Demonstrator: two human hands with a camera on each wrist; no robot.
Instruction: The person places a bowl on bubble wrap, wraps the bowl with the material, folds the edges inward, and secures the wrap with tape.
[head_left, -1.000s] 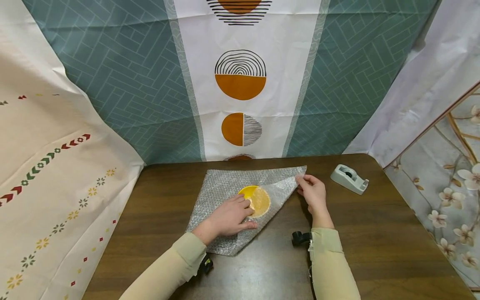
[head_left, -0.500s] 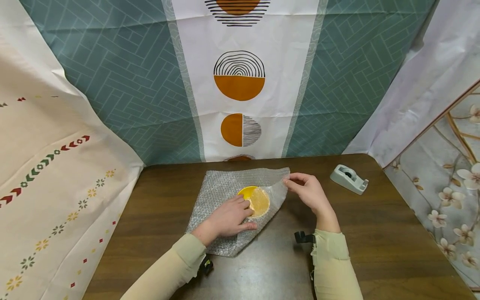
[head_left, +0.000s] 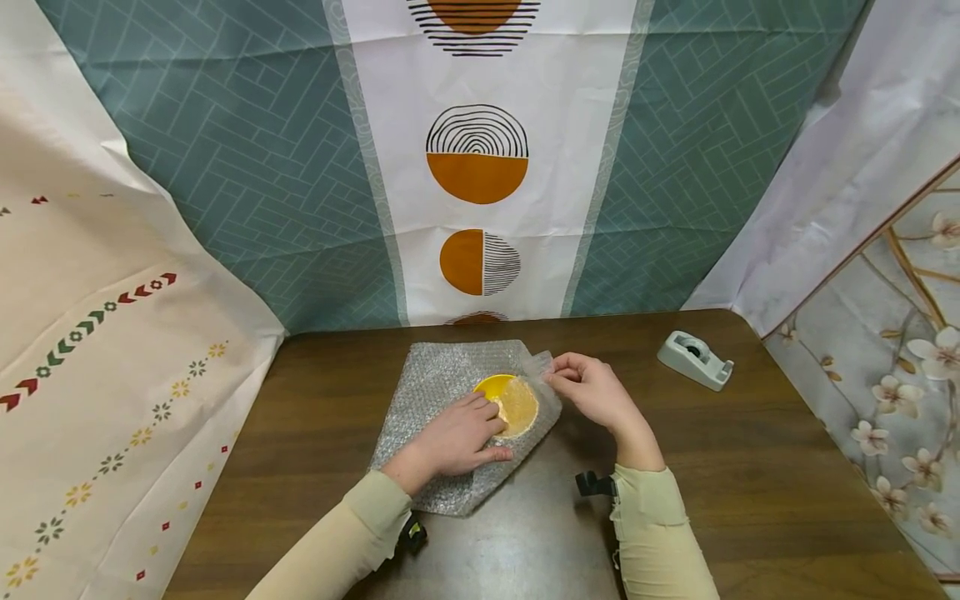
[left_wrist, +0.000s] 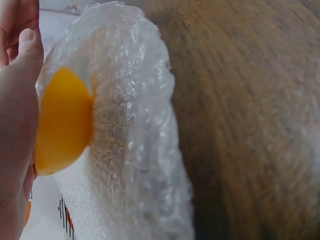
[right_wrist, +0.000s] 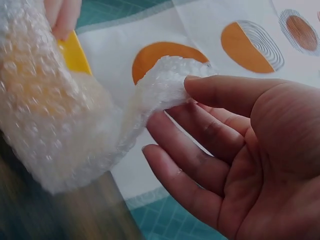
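A yellow bowl [head_left: 492,385] sits on a sheet of clear bubble wrap [head_left: 435,379], one flap of which covers the bowl's right part. My left hand [head_left: 459,433] rests over the bowl, its fingers extended across the near left side of the rim. The bowl's rounded yellow side [left_wrist: 65,125] shows beside that hand in the left wrist view. At the right, my right hand [head_left: 596,392] pinches a gathered corner of the wrap between thumb and fingers. This bunched corner [right_wrist: 170,75] is raised in the right wrist view, with the lower fingers spread beneath it.
A white tape dispenser [head_left: 696,360] stands at the back right of the dark wooden table [head_left: 315,450]. Patterned cloth [head_left: 480,167] hangs behind the table's far edge. Black wrist camera mounts [head_left: 595,483] stick out at the cuffs.
My right hand has drawn the wrap's far right corner leftward and toward the bowl, folding it in. The left hand keeps its place on the bowl.
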